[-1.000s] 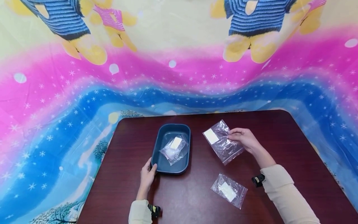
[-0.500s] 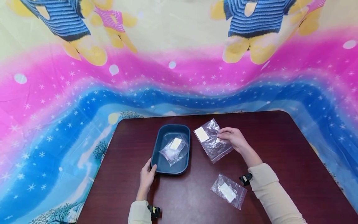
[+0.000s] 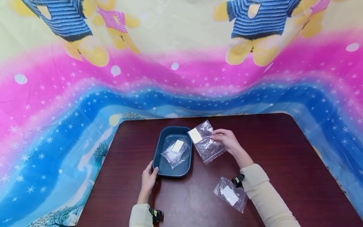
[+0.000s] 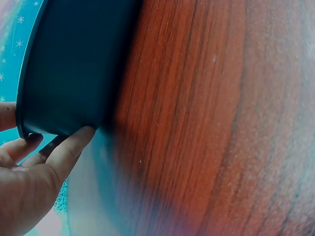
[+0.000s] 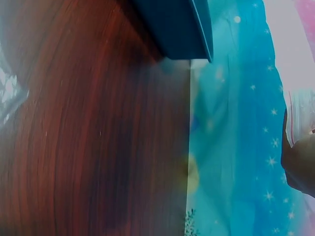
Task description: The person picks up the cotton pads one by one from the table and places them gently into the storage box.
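My right hand (image 3: 227, 142) pinches a clear zip-lock bag (image 3: 206, 148) with a white label, its left corner overlapping the tray's right rim in the head view. In the right wrist view, part of this bag (image 5: 301, 110) and the hand (image 5: 301, 164) show at the right edge. My left hand (image 3: 148, 182) grips the near left corner of a dark blue rectangular tray (image 3: 164, 167). Thumb at the rim and fingers against the outer wall (image 4: 74, 73) show in the left wrist view. Inside the tray lie clear bags (image 3: 173, 155), overlapping, with a white label on top.
Another labelled clear bag (image 3: 228, 194) lies on the table right of centre, partly behind the right wrist camera (image 3: 238, 180). The dark red-brown wooden table (image 3: 119, 176) ends at a printed cloth backdrop (image 3: 170, 82) behind and to the left.
My right hand has carried the zip-lock bag leftward, from beside the tray to its right rim. The left hand and tray stay in place.
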Demonstrator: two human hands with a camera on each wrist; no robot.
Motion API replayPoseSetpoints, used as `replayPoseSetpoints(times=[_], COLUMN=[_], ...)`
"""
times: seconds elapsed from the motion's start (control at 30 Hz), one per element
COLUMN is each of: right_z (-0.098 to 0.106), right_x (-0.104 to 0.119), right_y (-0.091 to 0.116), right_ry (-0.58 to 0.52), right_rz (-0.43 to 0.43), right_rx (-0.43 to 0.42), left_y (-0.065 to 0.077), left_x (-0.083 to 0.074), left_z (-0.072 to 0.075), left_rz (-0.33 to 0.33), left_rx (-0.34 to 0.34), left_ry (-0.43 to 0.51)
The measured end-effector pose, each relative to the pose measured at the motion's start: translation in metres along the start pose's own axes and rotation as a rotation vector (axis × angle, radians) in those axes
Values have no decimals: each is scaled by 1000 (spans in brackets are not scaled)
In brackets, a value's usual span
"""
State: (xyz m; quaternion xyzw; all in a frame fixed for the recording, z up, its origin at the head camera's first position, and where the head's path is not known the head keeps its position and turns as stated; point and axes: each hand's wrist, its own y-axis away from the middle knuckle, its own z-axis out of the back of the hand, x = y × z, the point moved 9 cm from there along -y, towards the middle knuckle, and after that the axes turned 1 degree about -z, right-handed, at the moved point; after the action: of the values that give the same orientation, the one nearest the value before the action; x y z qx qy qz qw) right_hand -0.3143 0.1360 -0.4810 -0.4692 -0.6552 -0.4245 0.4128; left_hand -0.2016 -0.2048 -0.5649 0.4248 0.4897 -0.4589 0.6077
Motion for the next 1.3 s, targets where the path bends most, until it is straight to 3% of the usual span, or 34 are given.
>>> replayPoseSetpoints(times=[0.27, 0.5, 0.77, 1.3], right_z=[-19, -32, -41, -68], right_x=[-13, -21, -30, -51], right_y=[-10, -18, -26, -39], right_ry=[11, 0, 21, -82], right_rz=[-28, -30, -37, -86], right_rx=[-30, -47, -82, -197], left_y=[10, -1, -2, -2], left_x=[-27, 0, -2, 1], left_z=[-2, 0, 0, 1], left_rz=[-17, -4, -12, 5], left_rx=[14, -2, -12, -14], left_ry=[-17, -17, -29, -43])
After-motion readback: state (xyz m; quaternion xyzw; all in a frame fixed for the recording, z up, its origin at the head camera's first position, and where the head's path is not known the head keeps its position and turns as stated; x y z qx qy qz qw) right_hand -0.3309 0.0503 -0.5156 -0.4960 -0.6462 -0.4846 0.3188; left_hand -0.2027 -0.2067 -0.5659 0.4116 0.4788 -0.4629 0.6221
